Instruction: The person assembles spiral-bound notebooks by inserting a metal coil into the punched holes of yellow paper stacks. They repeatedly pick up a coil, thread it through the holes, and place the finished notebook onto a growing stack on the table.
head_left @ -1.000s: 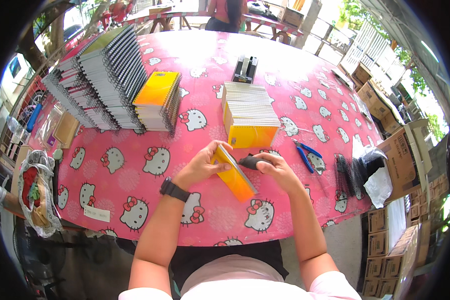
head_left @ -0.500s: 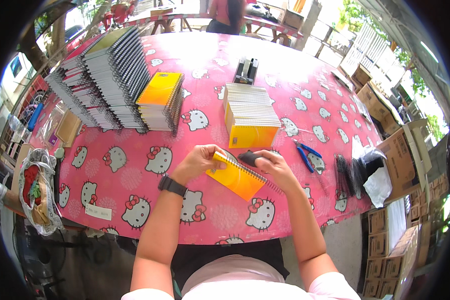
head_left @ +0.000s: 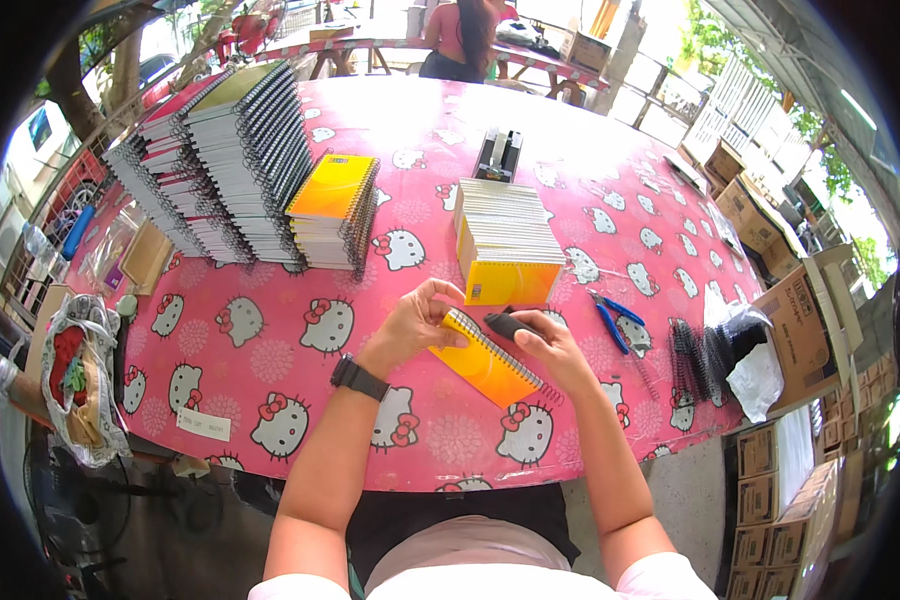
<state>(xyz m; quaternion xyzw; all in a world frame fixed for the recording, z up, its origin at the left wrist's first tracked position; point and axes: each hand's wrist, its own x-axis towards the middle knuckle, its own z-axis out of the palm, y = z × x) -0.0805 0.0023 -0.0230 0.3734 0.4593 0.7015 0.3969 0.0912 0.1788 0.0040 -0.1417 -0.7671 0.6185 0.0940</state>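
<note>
A yellow spiral notebook (head_left: 485,362) lies tilted on the pink cartoon-cat tablecloth (head_left: 300,350) in front of me. My left hand (head_left: 417,320) grips its upper left corner; a black watch is on that wrist. My right hand (head_left: 545,345) holds a dark-handled tool (head_left: 510,323) at the notebook's upper edge, beside the wire spiral. Just beyond the hands stands a row of yellow unbound notebooks (head_left: 507,245).
Long rows of bound spiral notebooks (head_left: 220,170) and a yellow stack (head_left: 335,210) fill the far left. Blue-handled pliers (head_left: 610,318) and black wire coils (head_left: 695,355) lie to the right. Cardboard boxes (head_left: 805,320) stand past the right edge. A person stands at the far table.
The yellow notebook was held up on edge between both hands; it now lies flatter on the cloth, turned with its spiral toward the right hand.
</note>
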